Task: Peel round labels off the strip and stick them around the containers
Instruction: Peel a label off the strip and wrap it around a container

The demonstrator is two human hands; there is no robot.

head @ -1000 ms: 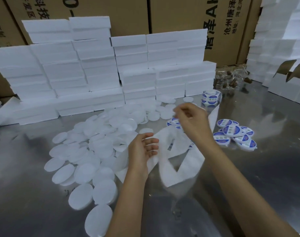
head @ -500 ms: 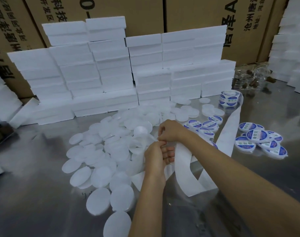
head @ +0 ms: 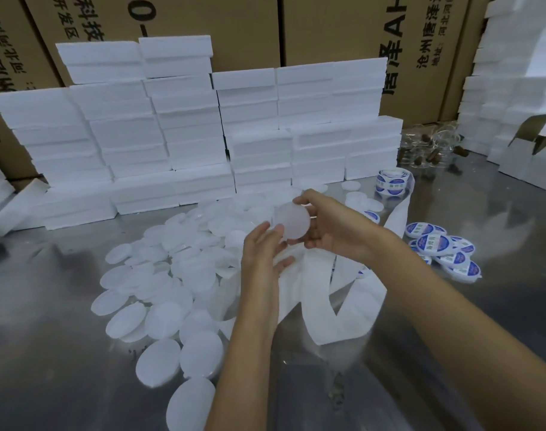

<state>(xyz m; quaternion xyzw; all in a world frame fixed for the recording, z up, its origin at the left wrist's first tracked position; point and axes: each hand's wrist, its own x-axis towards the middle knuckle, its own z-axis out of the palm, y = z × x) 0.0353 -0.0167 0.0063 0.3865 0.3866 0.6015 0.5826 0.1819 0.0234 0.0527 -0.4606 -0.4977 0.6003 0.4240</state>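
Observation:
My right hand [head: 333, 227] holds a round, translucent white container [head: 291, 220] above the table, thumb on its top edge and fingers under it. My left hand [head: 262, 247] is at the container's lower left, with its fingertips touching the rim. Whether a label is on those fingertips cannot be told. A white backing strip [head: 330, 309] loops over the table below my hands and runs up to a roll of blue-and-white round labels [head: 392, 181]. Several plain white containers [head: 159, 284] lie heaped on the left. Labelled containers [head: 442, 248] are piled on the right.
Stacks of white foam boxes [head: 197, 135] form a wall behind the metal table [head: 483, 306], with cardboard cartons [head: 343, 29] behind them. More white boxes [head: 511, 88] stand at the right. Clear packets with brown items [head: 430, 147] lie at the back right.
My right hand has picked up a plain container and lifted it. My left hand let go of the strip and rose to the container's rim. The view shifted slightly.

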